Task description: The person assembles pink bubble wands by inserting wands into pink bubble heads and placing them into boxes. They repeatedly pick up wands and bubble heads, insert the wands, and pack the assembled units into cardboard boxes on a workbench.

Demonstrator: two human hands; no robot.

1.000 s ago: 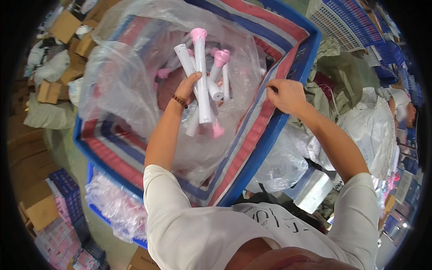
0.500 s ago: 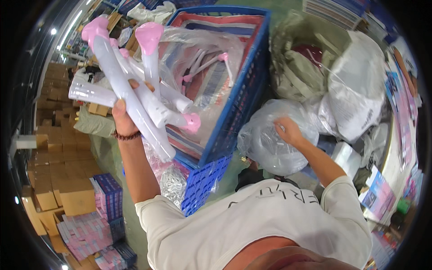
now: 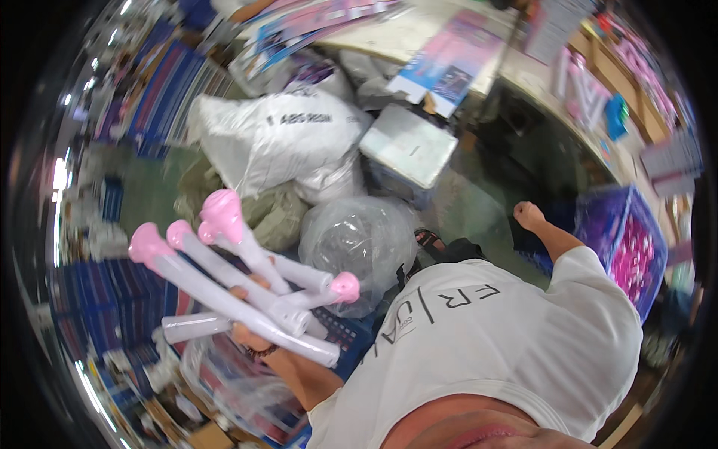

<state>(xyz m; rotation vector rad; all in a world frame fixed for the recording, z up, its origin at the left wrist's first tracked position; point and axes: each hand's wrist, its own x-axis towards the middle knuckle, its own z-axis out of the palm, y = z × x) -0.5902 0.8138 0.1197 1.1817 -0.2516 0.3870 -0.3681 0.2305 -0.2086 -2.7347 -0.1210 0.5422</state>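
My left hand (image 3: 250,334), with a beaded bracelet at the wrist, is closed round a bundle of white plastic tubes (image 3: 239,305) with flared pink ends. The tubes lie across each other at angles, and most pink ends point up and away to the left. My right hand (image 3: 529,215) hangs out to the right over the floor, its fingers curled in and no object showing in it. Beside the tubes stands a round clear plastic bag (image 3: 359,243). Partly hidden below the left forearm is a blue crate (image 3: 351,337) with plastic film (image 3: 224,374) near it.
A white sack (image 3: 277,138) and a lidded bin (image 3: 410,146) stand ahead. A worktable (image 3: 381,37) carries printed sheets (image 3: 456,60). At right, a purple-blue crate (image 3: 628,239) holds pink parts (image 3: 634,258); more pink and white tubes (image 3: 580,90) lie on the table above it.
My body has turned right, bringing the worktable and the pink-filled crate into view. The tubes came along in my left hand. My right hand has moved away from the clear plastic bag.
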